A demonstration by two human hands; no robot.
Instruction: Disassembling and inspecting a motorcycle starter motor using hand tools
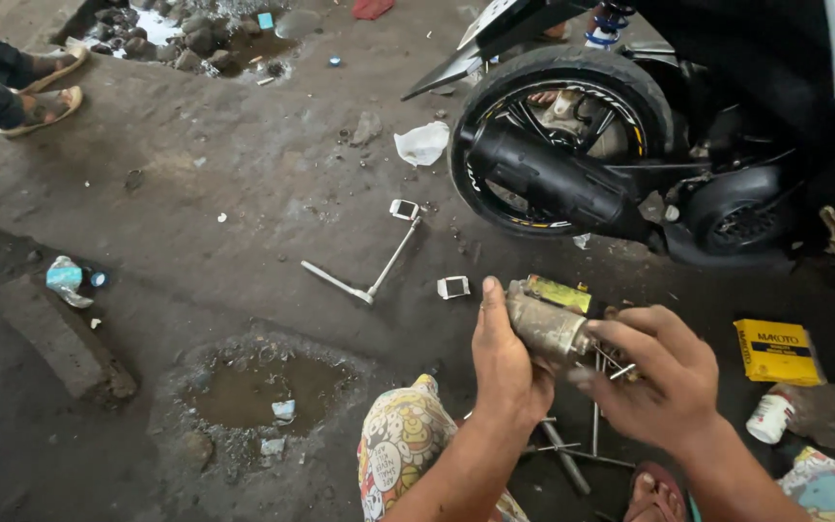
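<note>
A small cylindrical motor part [545, 324], grimy metal with a yellow piece on its upper side, sits in the air between the person's two hands, low and right of centre in the head view. The left hand [506, 362] is wrapped around its left end, thumb up along the side, gripping it firmly. The right hand [662, 372] closes on the right end, its fingers curled and pinching thin metal pins [619, 365] that stick out there.

Under the hands lie a few long metal rods [572, 454] on the dark concrete floor [195, 193]. Near the left hand, further out, rest a T-handle wrench [364, 275] and a small square socket [453, 287]. To the right lie a yellow box [775, 352] and a white bottle [769, 416]. Beyond, the motorcycle's rear wheel [558, 135] and black exhaust [543, 179] stand. A muddy puddle [258, 391] lies to the left, and another person's sandalled feet [45, 92] show at top left.
</note>
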